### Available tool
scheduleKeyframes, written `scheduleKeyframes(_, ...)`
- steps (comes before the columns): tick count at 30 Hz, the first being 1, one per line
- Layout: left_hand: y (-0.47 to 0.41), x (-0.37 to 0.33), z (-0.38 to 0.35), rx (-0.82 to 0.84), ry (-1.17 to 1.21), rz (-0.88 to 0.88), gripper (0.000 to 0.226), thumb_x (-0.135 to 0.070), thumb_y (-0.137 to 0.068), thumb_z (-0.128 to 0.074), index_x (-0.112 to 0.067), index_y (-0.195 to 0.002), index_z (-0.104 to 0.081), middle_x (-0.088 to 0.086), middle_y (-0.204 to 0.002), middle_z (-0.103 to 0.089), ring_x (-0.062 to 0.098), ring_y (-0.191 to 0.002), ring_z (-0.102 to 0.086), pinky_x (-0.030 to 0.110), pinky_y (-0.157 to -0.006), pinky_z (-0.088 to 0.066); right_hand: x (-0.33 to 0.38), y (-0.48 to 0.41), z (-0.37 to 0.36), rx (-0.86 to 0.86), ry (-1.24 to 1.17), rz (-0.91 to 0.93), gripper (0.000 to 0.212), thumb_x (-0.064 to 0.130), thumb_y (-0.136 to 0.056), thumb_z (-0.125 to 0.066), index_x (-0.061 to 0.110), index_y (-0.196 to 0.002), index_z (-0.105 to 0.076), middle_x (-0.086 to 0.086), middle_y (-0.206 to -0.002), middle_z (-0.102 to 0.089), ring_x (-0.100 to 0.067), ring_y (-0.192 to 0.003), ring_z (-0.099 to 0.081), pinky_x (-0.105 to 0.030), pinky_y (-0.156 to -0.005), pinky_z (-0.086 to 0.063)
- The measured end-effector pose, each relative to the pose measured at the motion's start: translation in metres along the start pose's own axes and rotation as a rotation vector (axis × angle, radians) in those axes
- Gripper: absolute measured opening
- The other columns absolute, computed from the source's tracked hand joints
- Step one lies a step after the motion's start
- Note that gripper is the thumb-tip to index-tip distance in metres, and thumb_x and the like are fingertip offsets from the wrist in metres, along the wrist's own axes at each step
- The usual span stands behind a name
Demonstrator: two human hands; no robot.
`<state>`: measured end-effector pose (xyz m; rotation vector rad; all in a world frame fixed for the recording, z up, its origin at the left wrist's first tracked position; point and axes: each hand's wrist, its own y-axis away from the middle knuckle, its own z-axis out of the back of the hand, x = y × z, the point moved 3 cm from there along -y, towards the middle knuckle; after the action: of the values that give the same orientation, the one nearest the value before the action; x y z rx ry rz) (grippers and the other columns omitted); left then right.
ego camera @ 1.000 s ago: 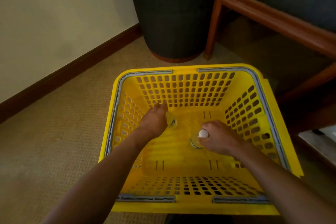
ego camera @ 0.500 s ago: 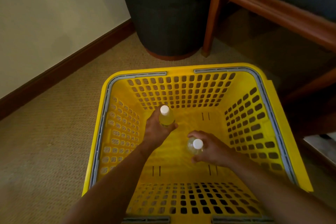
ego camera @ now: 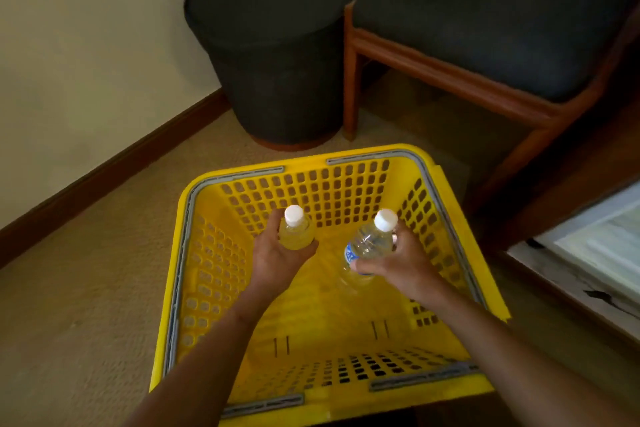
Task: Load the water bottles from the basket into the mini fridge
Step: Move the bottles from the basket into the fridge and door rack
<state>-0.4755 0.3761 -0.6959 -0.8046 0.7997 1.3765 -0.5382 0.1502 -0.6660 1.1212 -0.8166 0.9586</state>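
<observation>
A yellow perforated basket (ego camera: 194, 288) with grey rim strips stands on the carpet in front of me. My left hand (ego camera: 277, 260) grips a clear water bottle (ego camera: 296, 230) with a white cap, upright, above the basket's inside. My right hand (ego camera: 401, 263) grips a second clear bottle (ego camera: 369, 241) with a white cap and a blue label, tilted to the right. Both bottles are lifted off the basket floor, and no other bottle shows inside. A white edge of the mini fridge (ego camera: 595, 246) shows at the right, partly cut off by the frame.
A dark round bin (ego camera: 277, 45) with a lid stands against the wall behind the basket. A wooden chair (ego camera: 485, 21) with a dark cushion is at the back right. The wall and brown skirting board (ego camera: 114, 163) run along the left. Carpet lies to the left of the basket.
Both hands closed round the bottles in the basket and have raised them off its floor. The right bottle has tilted, and the view has pulled back and up.
</observation>
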Motion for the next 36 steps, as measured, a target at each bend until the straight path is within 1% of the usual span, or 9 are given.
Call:
scheduleKeyframes(5, 0.026, -0.099, 0.009, 0.029, 0.102, -0.251, 0.062, -0.044, -0.067, -0.084, -0.031, -0.119, -0.054, -0.005, -0.107, -0.065, 0.020, -0.094, -0.066, 0.049, -0.075, -0.058, 0.063, 0.076, 0.060, -0.148, -0.262, 0.211, 0.046, 0.012, -0.071, -0.087, 0.021, -0.111, -0.066, 0.000, -0.100, -0.075, -0.015, -0.094, -0.072, -0.027, -0.079, -0.058)
scheduleKeyframes(9, 0.053, -0.189, -0.008, 0.142, 0.140, -0.405, 0.071, -0.029, -0.072, -0.084, -0.030, -0.129, -0.042, -0.006, -0.114, -0.059, 0.014, -0.101, -0.064, 0.037, -0.080, -0.059, 0.087, 0.138, 0.118, -0.295, -0.397, 0.365, 0.044, 0.008, -0.076, -0.082, 0.025, -0.111, -0.062, 0.001, -0.098, -0.073, -0.017, -0.093, -0.072, -0.027, -0.076, -0.057)
scheduleKeyframes(13, 0.075, -0.259, -0.048, 0.300, 0.035, -0.543, 0.070, -0.021, -0.075, -0.085, -0.031, -0.119, -0.031, -0.018, -0.107, -0.050, 0.001, -0.094, -0.062, 0.025, -0.073, -0.057, 0.073, 0.187, 0.188, -0.431, -0.315, 0.343, 0.049, 0.015, -0.082, -0.079, 0.030, -0.120, -0.051, -0.001, -0.106, -0.069, -0.015, -0.095, -0.071, -0.027, -0.075, -0.056)
scheduleKeyframes(16, 0.092, -0.300, -0.089, 0.435, -0.068, -0.631, 0.065, -0.030, -0.075, -0.084, -0.037, -0.114, -0.032, -0.019, -0.104, -0.053, 0.000, -0.092, -0.062, 0.020, -0.069, -0.055, 0.046, 0.218, 0.238, -0.489, -0.178, 0.205, 0.064, 0.027, -0.082, -0.079, 0.031, -0.126, -0.033, 0.002, -0.113, -0.063, -0.008, -0.095, -0.070, -0.031, -0.080, -0.058)
scheduleKeyframes(19, 0.106, -0.329, -0.138, 0.539, -0.165, -0.720, 0.062, -0.038, -0.075, -0.082, -0.042, -0.119, -0.038, -0.019, -0.109, -0.059, 0.002, -0.096, -0.063, 0.031, -0.078, -0.057, 0.007, 0.240, 0.283, -0.524, 0.139, 0.052, 0.069, 0.039, -0.076, -0.081, 0.034, -0.120, -0.029, 0.006, -0.113, -0.057, -0.012, -0.096, -0.065, -0.040, -0.085, -0.057)
scheduleKeyframes(22, 0.114, -0.350, -0.191, 0.600, -0.337, -0.840, 0.068, -0.043, -0.076, -0.077, -0.042, -0.131, -0.035, -0.010, -0.124, -0.056, 0.016, -0.106, -0.062, 0.039, -0.086, -0.054, -0.027, 0.252, 0.317, -0.486, 0.478, -0.100, 0.067, 0.047, -0.074, -0.079, 0.043, -0.118, -0.029, 0.013, -0.114, -0.052, -0.010, -0.093, -0.061, -0.031, -0.075, -0.053)
scheduleKeyframes(25, 0.119, -0.366, -0.250, 0.664, -0.581, -0.946, 0.074, -0.049, -0.084, -0.069, -0.041, -0.143, -0.024, -0.003, -0.130, -0.051, 0.021, -0.110, -0.059, 0.039, -0.087, -0.052, -0.060, 0.255, 0.350, -0.463, 0.707, -0.187, 0.064, 0.043, -0.079, -0.075, 0.039, -0.127, -0.032, 0.011, -0.117, -0.050, -0.012, -0.095, -0.058, -0.029, -0.078, -0.050)
scheduleKeyframes(29, 0.123, -0.373, -0.328, 0.772, -0.753, -1.040, 0.078, -0.044, -0.089, -0.065, -0.036, -0.151, -0.019, 0.003, -0.134, -0.048, 0.023, -0.115, -0.054, 0.039, -0.089, -0.046, -0.108, 0.236, 0.390, -0.455, 0.951, -0.250, 0.072, 0.040, -0.080, -0.074, 0.033, -0.139, -0.032, 0.001, -0.134, -0.049, -0.016, -0.108, -0.059, -0.039, -0.097, -0.046)
scheduleKeyframes(36, 0.109, -0.355, -0.432, 0.888, -0.960, -1.056, 0.076, -0.034, -0.091, -0.061, -0.031, -0.154, -0.019, 0.012, -0.142, -0.044, 0.031, -0.122, -0.051, 0.044, -0.098, -0.039, -0.157, 0.203, 0.429, -0.493, 1.180, -0.344, 0.069, 0.025, -0.087, -0.067, 0.030, -0.145, -0.030, -0.007, -0.145, -0.046, -0.027, -0.129, -0.051, -0.055, -0.114, -0.025)
